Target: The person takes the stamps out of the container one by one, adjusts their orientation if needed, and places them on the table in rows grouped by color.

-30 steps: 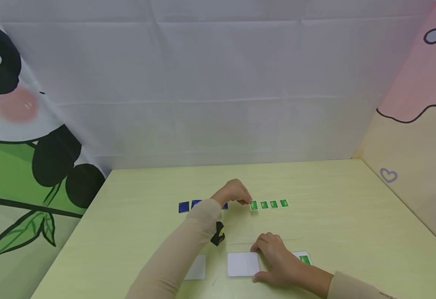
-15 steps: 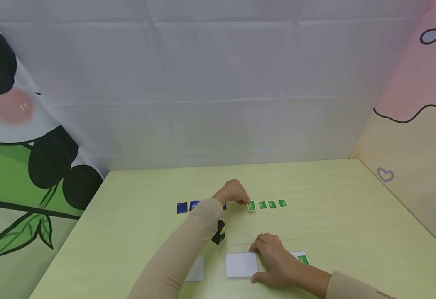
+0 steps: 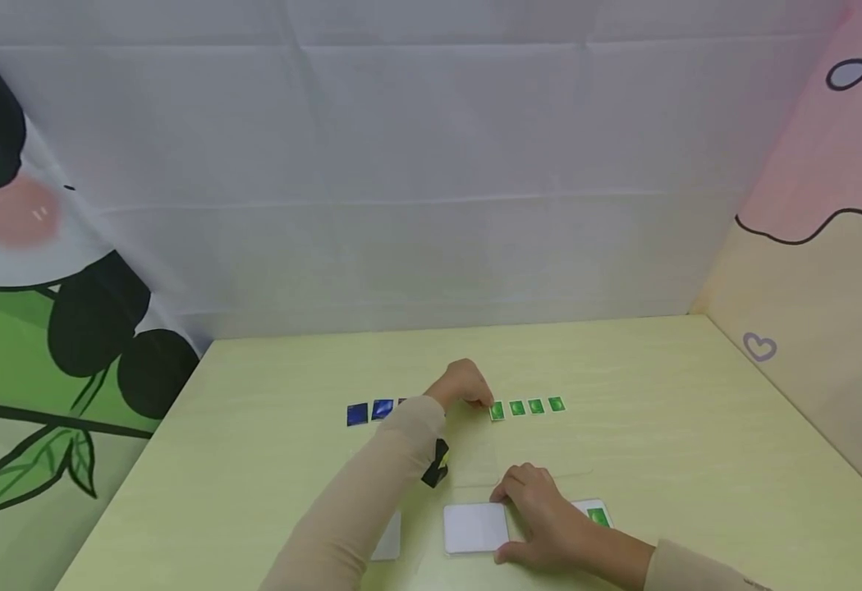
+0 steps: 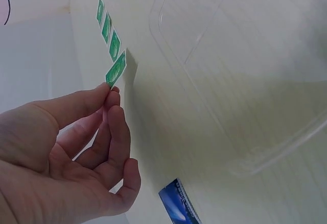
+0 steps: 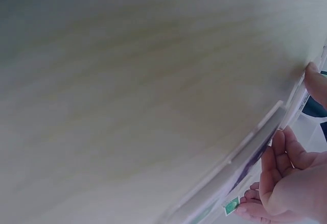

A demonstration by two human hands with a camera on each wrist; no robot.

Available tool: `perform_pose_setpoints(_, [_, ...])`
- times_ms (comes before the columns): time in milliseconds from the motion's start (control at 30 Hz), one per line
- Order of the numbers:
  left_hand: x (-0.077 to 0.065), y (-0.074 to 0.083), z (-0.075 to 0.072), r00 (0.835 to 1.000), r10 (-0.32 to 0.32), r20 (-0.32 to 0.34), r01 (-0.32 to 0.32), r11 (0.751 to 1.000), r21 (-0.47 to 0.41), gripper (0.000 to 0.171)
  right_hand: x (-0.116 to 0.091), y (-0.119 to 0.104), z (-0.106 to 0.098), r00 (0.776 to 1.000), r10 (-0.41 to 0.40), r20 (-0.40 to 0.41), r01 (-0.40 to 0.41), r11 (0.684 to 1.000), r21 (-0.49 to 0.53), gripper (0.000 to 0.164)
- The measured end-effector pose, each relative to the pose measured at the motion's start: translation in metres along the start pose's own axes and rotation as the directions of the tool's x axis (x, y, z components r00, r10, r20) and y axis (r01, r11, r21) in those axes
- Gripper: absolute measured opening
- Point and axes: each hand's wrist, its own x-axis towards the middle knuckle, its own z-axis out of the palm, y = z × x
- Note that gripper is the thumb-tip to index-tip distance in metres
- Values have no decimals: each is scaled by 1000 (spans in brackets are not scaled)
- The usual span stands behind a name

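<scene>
My left hand [image 3: 465, 384] reaches to the far part of the table, thumb and index finger pinching a small green picture card with a white border [image 4: 116, 70]. It stands tilted at the near end of a row of similar green cards [image 4: 106, 28]. Closer in, my right hand [image 3: 542, 513] holds a white rounded card [image 3: 474, 528] at its right side, thumb at the lower corner and index finger at the upper one. Part of a larger card with a green picture [image 3: 598, 515] shows behind that hand.
Small blue cards [image 3: 358, 414] lie in a row left of the green ones, partly hidden by the left sleeve. Another white card [image 3: 389, 538] shows beside that sleeve. Transparent plastic [image 4: 204, 35] lies on the table between the rows and the white cards. A white cloth [image 3: 431, 164] hangs behind.
The whole head view has shifted slightly left. Both hands keep nearly the same places, the left at the end of the green row and the right on the white card.
</scene>
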Motion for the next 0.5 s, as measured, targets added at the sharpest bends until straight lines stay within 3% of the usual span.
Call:
perform_pose_setpoints(100, [4,1,-1,1000,-2,13,2,999,38,15,0,0,1,1000,-7,-10,7,1000,-4,56])
perform_pose_setpoints(133, [7,0,0,1000,2,20,-3,999,55,15,0,0,1,1000,-6,-10,6,1000,-3,56])
perform_pose_setpoints(167, [19,-8,5,999,29,22,-31,998,61,16,0,0,1,1000,-3,-8,3,1000,-2,56])
perform_pose_setpoints(267, [24,-9,7,999,39,24,-41,995,91,17,1,0,0,1000,8,9,-8,1000,7,58])
perform_pose_setpoints(367, [20,-7,7,999,44,-4,-43,996,78,17,1,-2,-2,1000,15,21,-15,1000,16,58])
perform_pose_setpoints(433, [6,2,2,1000,17,-21,-15,998,63,16,1,-2,-3,1000,13,22,-13,1000,20,58])
perform_pose_setpoints(500, [6,1,2,999,22,-35,-20,999,34,15,1,-2,-2,1000,9,18,-9,1000,19,58])
